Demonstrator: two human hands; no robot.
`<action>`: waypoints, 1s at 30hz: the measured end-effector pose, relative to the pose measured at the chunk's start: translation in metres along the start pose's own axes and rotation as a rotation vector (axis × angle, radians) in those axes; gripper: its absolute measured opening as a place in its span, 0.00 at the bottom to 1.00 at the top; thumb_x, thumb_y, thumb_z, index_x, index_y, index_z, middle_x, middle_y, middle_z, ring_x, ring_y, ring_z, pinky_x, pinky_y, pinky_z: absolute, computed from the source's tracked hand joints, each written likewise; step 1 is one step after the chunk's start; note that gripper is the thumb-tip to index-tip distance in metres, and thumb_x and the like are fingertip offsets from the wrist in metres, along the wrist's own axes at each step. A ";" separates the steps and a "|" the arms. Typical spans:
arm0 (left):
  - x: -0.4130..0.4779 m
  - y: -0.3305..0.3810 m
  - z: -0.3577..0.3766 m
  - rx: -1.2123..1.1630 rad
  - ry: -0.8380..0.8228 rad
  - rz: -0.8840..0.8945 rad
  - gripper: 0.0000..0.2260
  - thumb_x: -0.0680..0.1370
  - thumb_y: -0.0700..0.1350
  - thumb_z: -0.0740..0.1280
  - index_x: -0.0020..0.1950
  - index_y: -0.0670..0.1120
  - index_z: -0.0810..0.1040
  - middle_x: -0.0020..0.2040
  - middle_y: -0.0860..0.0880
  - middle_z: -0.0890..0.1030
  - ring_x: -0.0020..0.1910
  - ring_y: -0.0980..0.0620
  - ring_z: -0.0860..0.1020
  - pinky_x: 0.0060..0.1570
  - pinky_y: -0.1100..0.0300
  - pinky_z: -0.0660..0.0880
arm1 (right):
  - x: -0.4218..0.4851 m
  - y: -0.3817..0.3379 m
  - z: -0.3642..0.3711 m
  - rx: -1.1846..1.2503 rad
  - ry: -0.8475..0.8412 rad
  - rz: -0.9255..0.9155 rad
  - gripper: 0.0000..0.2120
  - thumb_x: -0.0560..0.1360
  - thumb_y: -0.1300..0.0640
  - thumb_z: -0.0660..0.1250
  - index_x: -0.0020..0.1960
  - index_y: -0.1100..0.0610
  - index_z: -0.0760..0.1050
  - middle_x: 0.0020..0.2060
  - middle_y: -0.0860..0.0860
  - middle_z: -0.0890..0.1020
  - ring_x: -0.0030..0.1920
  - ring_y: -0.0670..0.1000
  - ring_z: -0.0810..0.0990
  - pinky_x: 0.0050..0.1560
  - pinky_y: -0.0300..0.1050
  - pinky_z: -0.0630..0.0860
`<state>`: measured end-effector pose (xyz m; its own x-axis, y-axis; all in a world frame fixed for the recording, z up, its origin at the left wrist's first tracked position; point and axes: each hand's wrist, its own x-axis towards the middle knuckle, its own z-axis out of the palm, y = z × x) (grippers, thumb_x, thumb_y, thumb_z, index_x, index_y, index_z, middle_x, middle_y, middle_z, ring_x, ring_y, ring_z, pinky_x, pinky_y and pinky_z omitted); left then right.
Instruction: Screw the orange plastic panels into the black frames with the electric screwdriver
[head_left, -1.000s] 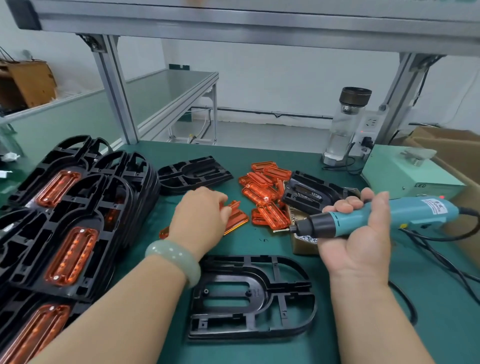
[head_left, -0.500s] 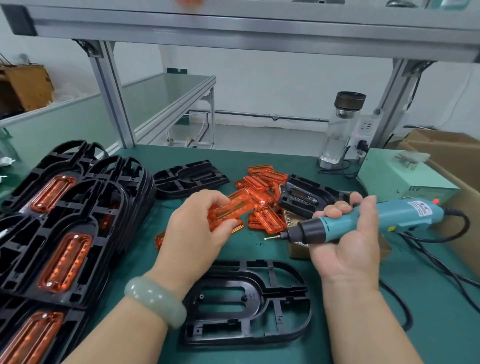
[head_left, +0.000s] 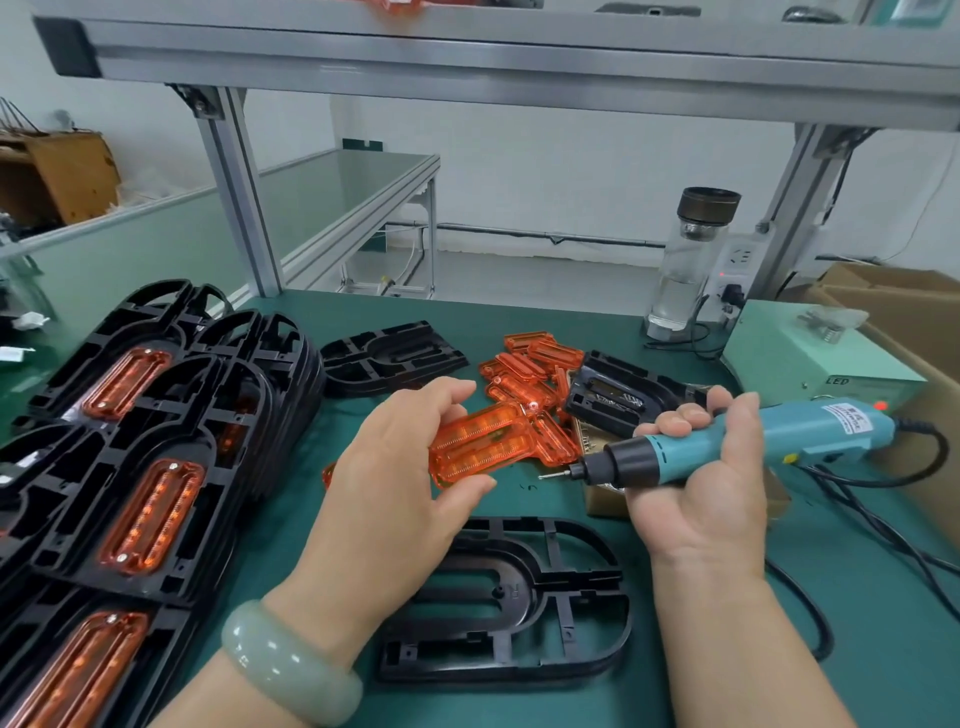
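While the left hand (head_left: 395, 467) pinches one orange panel (head_left: 480, 444) between thumb and fingers above the green tabletop (head_left: 857, 623), the right hand (head_left: 701, 467) grips the electric screwdriver (head_left: 727, 447), bit pointing left. An empty black frame (head_left: 519, 597) lies below both; finished frames (head_left: 130, 467) stack at left; loose panels (head_left: 530, 369) lie behind.

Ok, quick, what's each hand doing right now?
Left hand: holding one orange panel, pinched between thumb and fingers.
Right hand: gripping the electric screwdriver, bit pointing left.
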<state>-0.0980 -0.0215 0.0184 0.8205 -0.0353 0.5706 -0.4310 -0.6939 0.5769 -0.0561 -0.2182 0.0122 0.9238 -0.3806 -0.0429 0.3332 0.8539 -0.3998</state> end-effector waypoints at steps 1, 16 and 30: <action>0.000 0.000 0.000 0.013 0.002 0.003 0.31 0.65 0.44 0.77 0.63 0.59 0.69 0.49 0.63 0.74 0.52 0.63 0.72 0.56 0.71 0.67 | 0.000 0.000 0.000 -0.001 0.000 0.000 0.12 0.67 0.48 0.70 0.47 0.50 0.72 0.30 0.43 0.73 0.28 0.42 0.71 0.36 0.36 0.72; -0.003 0.008 -0.006 0.051 0.015 -0.017 0.31 0.64 0.49 0.77 0.64 0.59 0.69 0.47 0.62 0.74 0.47 0.61 0.74 0.52 0.60 0.73 | 0.000 0.000 -0.001 -0.010 0.031 -0.003 0.08 0.74 0.48 0.68 0.47 0.50 0.72 0.29 0.43 0.73 0.28 0.42 0.72 0.37 0.36 0.72; -0.004 -0.002 0.001 -0.345 -0.141 -0.399 0.24 0.67 0.44 0.74 0.57 0.63 0.70 0.45 0.54 0.78 0.44 0.55 0.79 0.46 0.61 0.74 | 0.001 0.000 -0.001 -0.014 0.019 -0.006 0.09 0.71 0.48 0.69 0.46 0.50 0.72 0.29 0.43 0.73 0.28 0.42 0.71 0.36 0.36 0.72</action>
<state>-0.0999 -0.0202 0.0146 0.9778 0.0701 0.1975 -0.1543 -0.3973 0.9046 -0.0553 -0.2193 0.0113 0.9180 -0.3923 -0.0578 0.3359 0.8467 -0.4127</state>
